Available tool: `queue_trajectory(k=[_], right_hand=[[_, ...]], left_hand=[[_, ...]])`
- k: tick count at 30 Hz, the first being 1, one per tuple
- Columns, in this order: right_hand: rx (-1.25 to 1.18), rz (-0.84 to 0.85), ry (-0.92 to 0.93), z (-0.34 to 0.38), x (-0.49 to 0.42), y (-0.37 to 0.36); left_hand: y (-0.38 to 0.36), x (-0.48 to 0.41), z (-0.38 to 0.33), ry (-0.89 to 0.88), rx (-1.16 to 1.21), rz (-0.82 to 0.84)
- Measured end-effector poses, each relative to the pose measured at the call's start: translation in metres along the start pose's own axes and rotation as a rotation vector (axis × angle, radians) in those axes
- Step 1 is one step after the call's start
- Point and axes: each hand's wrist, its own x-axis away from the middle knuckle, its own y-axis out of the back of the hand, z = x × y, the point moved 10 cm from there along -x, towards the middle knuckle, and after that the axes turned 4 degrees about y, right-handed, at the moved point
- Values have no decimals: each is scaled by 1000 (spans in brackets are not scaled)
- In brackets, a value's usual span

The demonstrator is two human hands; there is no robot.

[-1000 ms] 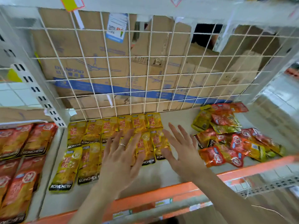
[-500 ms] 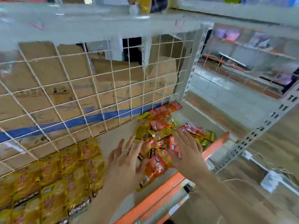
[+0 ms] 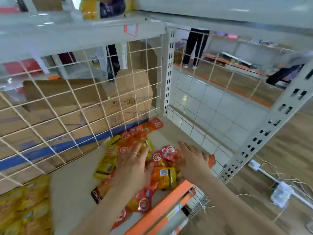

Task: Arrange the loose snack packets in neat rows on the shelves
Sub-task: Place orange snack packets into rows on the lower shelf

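Left hand and right hand lie flat, fingers spread, gripping nothing, bracketing the loose packets, likely to gather them.

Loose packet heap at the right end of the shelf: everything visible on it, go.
The heap of glossy red, orange and yellow foil snack packets lies jumbled and overlapping on the beige shelf board, reaching from the white wire mesh back to the orange front rail. A long yellow packet lies along its left edge. The left hand lies on top, the right hand against its right side, fingers straight.
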Motion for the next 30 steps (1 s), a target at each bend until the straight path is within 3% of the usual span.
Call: queue_trajectory(k=[5,10,14,17,23,30], right_hand=[[52,125,12,-18,-19,-7],[-45,216,-37,-25,-35,-9],[-121,211,-51,-23,-39,-9],[-241,183,-79,-27,-40,-9],[-579,95,-158,-25,-44,2],[-784,143,20,58,-31,13]], left_hand=[[-20,-36,13,143,-71,44],[-17,-59,24,225,-89,25],[-16,-73,30,269,-133,136],[-5,-74,35,300,-91,84],[32,-50,63,488,598,-13],[82,42,89,683,1280,-233]])
